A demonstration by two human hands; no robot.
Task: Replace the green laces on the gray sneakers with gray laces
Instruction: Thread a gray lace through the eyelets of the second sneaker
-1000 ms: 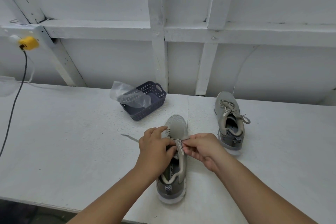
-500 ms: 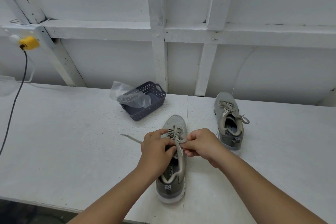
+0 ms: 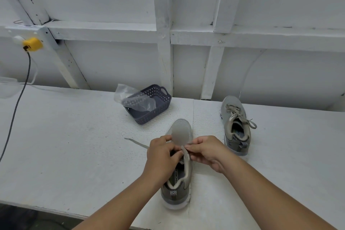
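While your left hand (image 3: 162, 152) curls over the lace rows of the near gray sneaker (image 3: 179, 162) and your right hand (image 3: 205, 150) pinches the gray lace (image 3: 185, 152) just beside it, the pull meets between your fingertips, right over the tongue, so that is where trouble would start. Your left fingers are bent and appear to grip the lace or the eyelet edge; their tips are hidden, so exactly what they hold cannot be told. If you tug hard with the right hand, the other end (image 3: 136, 143), trailing loose on the white tabletop (image 3: 74, 145) just left of your left hand, could be drawn short and leave the two ends uneven. A twisted flat lace could also jam in an eyelet, and the unweighted shoe could slide or tip toward you, since only your fingers steady it. Beyond your right hand the second sneaker (image 3: 235, 125) stands well apart, apparently already laced in gray and tied. Past your left hand sits the dark plastic basket (image 3: 158, 106) with a clear bag (image 3: 134, 99) draped over its edge; no green lace is plainly visible there.
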